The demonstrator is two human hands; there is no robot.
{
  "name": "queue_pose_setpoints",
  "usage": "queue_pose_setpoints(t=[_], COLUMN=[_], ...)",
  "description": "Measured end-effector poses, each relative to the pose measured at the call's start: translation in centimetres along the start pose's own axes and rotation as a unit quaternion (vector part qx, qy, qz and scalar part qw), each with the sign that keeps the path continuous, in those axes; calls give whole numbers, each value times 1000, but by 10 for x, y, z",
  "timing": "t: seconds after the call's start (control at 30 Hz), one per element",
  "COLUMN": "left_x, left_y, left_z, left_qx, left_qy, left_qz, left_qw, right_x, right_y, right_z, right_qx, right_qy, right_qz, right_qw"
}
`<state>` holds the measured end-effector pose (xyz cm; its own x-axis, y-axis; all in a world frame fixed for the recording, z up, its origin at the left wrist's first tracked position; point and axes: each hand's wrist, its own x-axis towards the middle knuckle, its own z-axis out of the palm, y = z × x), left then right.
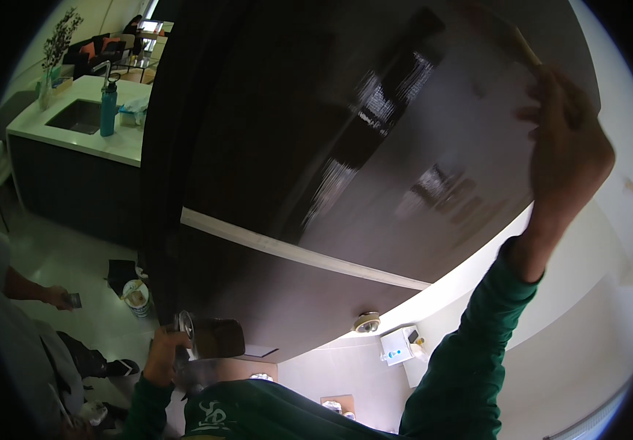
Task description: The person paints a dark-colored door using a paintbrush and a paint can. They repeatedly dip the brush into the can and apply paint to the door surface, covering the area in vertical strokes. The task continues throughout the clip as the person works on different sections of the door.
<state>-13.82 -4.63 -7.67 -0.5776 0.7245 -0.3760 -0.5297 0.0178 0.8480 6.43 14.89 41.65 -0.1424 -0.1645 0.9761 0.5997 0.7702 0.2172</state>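
My right hand (569, 139) is raised at the upper right, its fingers closed round the pale wooden handle of a paintbrush (528, 50). The brush's dark head lies against a large dark brown door panel (272, 147), where it is hard to make out. Wet, shiny streaks (379, 106) run diagonally over the panel, and duller patches show farther right. Low on the left, my left hand (162, 357) grips the rim side of a metal can (187, 330) with dark brown liquid inside. A pale strip (294, 253) crosses the panel below the streaks.
Another person's hand (56, 296) at the left holds a small grey object. A bucket (136, 295) stands on the floor nearby. Behind is a kitchen island (74, 143) with a sink and teal bottle (108, 108). A round brass door knob (366, 322) sticks out from the door.
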Motion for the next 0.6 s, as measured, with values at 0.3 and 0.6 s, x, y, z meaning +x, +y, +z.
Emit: queue_pose_setpoints(t=[0.3, 0.6], left_x=[0, -5], left_y=[-22, -20], left_z=[-15, -8], left_qx=[277, 123], left_qy=[-76, -17], left_qz=[293, 82], left_qw=[912, 989], right_x=[-123, -244], right_y=[-17, -51], right_z=[45, 27], right_qx=[62, 117], right_qy=[-107, -343], right_qz=[-201, -148], right_qw=[972, 920])
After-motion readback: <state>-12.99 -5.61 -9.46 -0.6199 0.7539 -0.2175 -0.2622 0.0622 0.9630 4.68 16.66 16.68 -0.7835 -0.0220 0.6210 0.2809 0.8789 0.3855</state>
